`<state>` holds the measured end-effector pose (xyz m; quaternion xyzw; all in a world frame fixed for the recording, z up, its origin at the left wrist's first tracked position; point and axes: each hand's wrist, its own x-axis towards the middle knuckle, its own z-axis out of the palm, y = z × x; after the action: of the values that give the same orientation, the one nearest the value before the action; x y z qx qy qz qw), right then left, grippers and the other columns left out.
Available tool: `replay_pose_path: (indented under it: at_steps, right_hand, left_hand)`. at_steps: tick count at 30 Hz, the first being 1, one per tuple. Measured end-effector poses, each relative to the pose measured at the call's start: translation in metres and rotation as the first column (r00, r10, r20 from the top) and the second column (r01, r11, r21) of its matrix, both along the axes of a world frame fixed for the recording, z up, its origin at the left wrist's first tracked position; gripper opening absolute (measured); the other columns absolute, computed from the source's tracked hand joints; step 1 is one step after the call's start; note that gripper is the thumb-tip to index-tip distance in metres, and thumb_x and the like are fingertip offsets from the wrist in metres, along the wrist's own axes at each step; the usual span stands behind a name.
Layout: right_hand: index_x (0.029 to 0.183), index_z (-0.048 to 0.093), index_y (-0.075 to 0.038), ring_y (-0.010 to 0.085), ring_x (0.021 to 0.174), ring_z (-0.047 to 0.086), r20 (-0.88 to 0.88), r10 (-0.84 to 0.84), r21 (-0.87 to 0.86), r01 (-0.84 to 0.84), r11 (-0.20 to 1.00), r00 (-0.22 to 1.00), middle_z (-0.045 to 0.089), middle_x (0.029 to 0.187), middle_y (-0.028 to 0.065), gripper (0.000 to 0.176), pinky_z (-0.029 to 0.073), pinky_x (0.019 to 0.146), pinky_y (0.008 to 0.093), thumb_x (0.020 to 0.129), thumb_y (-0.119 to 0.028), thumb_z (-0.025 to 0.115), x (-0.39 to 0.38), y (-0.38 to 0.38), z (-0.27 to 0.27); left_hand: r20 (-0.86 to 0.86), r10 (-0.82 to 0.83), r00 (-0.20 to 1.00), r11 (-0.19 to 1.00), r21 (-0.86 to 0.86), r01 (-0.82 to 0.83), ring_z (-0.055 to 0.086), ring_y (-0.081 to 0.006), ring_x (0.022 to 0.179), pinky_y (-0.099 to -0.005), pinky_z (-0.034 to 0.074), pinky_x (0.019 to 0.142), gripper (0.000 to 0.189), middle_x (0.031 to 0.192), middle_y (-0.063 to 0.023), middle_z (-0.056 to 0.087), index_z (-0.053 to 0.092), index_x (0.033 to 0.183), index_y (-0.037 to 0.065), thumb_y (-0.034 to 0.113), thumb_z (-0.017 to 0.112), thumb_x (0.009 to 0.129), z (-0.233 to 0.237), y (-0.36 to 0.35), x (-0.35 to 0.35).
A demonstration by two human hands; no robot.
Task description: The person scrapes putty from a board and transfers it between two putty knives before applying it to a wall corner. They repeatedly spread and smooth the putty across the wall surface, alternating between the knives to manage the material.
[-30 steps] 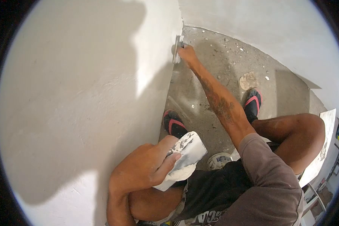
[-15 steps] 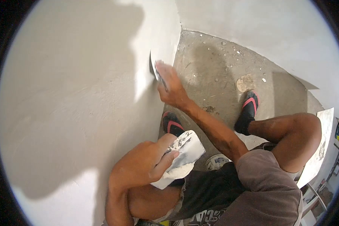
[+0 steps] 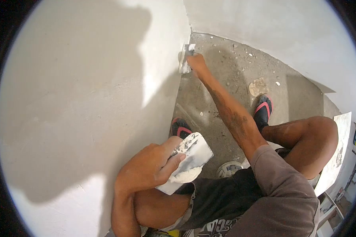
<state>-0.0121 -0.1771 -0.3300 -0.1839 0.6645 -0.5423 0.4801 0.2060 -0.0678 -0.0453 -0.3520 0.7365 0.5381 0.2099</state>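
Observation:
My left hand (image 3: 154,164) grips a flat plate (image 3: 199,152) with pale, creamy plaster (image 3: 188,175) on its lower part and dark, worn patches near its top. Its thumb lies over the plate's face. Farther out, my right hand (image 3: 196,63) is closed round a trowel (image 3: 184,59), whose blade is at the foot of the white wall (image 3: 106,94), near the corner. White material shows on the blade. The fingers wrapped round the handle are partly hidden.
Small crumbs and a round pale patch (image 3: 258,87) mark the grey floor (image 3: 225,79). A second wall (image 3: 273,31) meets the first at the corner. A bucket (image 3: 228,169) stands between my legs, and a whitish board (image 3: 336,152) leans at the right.
My right hand has moved away from me, with the trowel, from the wall surface to the wall's foot by the corner. My left hand and the plate have shifted slightly.

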Motion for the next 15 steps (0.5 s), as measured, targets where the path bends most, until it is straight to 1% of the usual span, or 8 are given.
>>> replay_pose_path:
  at_steps: [1, 4, 5, 7, 9, 11, 14, 15]
  right_hand:
    - [0.097, 0.063, 0.005, 0.0199, 0.072, 0.060, 0.046, 0.038, 0.007, -0.038, 0.999, 0.998, 0.065, 0.080, 0.0149, 0.028, 0.047, 0.064, 0.0366, 0.082, -0.016, 0.054, 0.001, -0.004, -0.004]
    - [0.103, 0.063, 0.007, 0.0272, 0.083, 0.063, -0.165, 0.124, -0.006, -0.127, 0.992, 0.979, 0.066, 0.094, 0.0188, 0.031, 0.049, 0.074, 0.0393, 0.084, -0.017, 0.054, 0.009, 0.000, -0.001]
    - [0.108, 0.061, 0.006, 0.0295, 0.090, 0.063, -0.275, 0.100, -0.084, -0.128, 0.988, 0.956, 0.064, 0.101, 0.0209, 0.033, 0.049, 0.079, 0.0402, 0.083, -0.014, 0.056, 0.016, 0.004, 0.003]
    - [0.117, 0.059, 0.006, 0.0342, 0.104, 0.062, -0.479, 0.024, -0.232, -0.153, 0.961, 0.877, 0.061, 0.114, 0.0251, 0.038, 0.049, 0.090, 0.0419, 0.081, -0.009, 0.058, 0.036, 0.018, 0.007]
    - [0.116, 0.057, 0.005, 0.0345, 0.112, 0.057, -0.535, -0.200, -0.542, -0.153, 0.826, 0.821, 0.057, 0.120, 0.0247, 0.034, 0.045, 0.096, 0.0416, 0.085, -0.008, 0.058, 0.064, 0.040, 0.014]
    - [0.121, 0.054, 0.005, 0.0368, 0.116, 0.055, -0.709, -0.245, -0.567, -0.329, 0.755, 0.661, 0.056, 0.120, 0.0263, 0.036, 0.043, 0.100, 0.0405, 0.086, -0.002, 0.056, 0.081, 0.067, 0.026]
    - [0.122, 0.054, 0.004, 0.0370, 0.113, 0.056, -0.629, -0.016, -0.553, -0.433, 0.712, 0.777, 0.056, 0.121, 0.0253, 0.034, 0.044, 0.097, 0.0404, 0.089, -0.001, 0.051, 0.085, 0.107, 0.053]
    - [0.121, 0.055, 0.004, 0.0369, 0.110, 0.057, -0.622, -0.021, -0.528, -0.400, 0.749, 0.783, 0.058, 0.117, 0.0254, 0.032, 0.045, 0.094, 0.0405, 0.090, -0.003, 0.050, 0.082, 0.112, 0.050]
  left_hand:
    - [-0.001, 0.000, 1.000, 1.000, -0.006, 0.000, 0.063, -0.0401, 0.077, -0.0433, 0.047, 0.070, 0.030, 0.085, -0.0249, 0.063, 0.055, 0.112, -0.001, 0.024, 0.053, 0.095, 0.000, 0.000, 0.000]
    - [-0.076, 0.019, 0.997, 0.999, -0.038, -0.022, 0.059, -0.0456, 0.071, -0.0489, 0.043, 0.064, 0.024, 0.075, -0.0269, 0.060, 0.052, 0.104, 0.000, 0.022, 0.054, 0.095, -0.003, 0.003, 0.002]
    - [-0.115, 0.030, 0.993, 0.998, -0.049, -0.036, 0.057, -0.0483, 0.068, -0.0517, 0.041, 0.061, 0.022, 0.070, -0.0279, 0.058, 0.051, 0.099, 0.000, 0.022, 0.054, 0.095, -0.004, 0.004, 0.003]
    - [-0.094, 0.031, 0.995, 0.999, -0.037, -0.035, 0.057, -0.0482, 0.069, -0.0515, 0.042, 0.062, 0.023, 0.071, -0.0282, 0.058, 0.051, 0.100, 0.000, 0.022, 0.054, 0.095, 0.001, 0.004, -0.001]
    - [-0.095, 0.026, 0.995, 0.999, -0.033, -0.029, 0.057, -0.0480, 0.069, -0.0511, 0.042, 0.063, 0.023, 0.072, -0.0283, 0.059, 0.051, 0.100, 0.000, 0.022, 0.054, 0.095, 0.002, 0.004, -0.003]
    - [-0.113, 0.012, 0.993, 0.999, -0.037, -0.016, 0.058, -0.0477, 0.070, -0.0507, 0.042, 0.063, 0.023, 0.073, -0.0283, 0.059, 0.051, 0.100, 0.000, 0.022, 0.054, 0.095, 0.000, 0.003, -0.002]
    - [-0.048, 0.029, 0.998, 1.000, 0.010, -0.029, 0.060, -0.0406, 0.072, -0.0448, 0.045, 0.066, 0.028, 0.079, -0.0245, 0.060, 0.055, 0.103, -0.001, 0.026, 0.053, 0.096, 0.005, 0.002, -0.004]
    - [-0.038, 0.022, 0.999, 1.000, 0.002, -0.022, 0.060, -0.0402, 0.071, -0.0446, 0.045, 0.066, 0.027, 0.079, -0.0241, 0.060, 0.055, 0.102, 0.000, 0.026, 0.053, 0.096, 0.006, 0.001, -0.005]
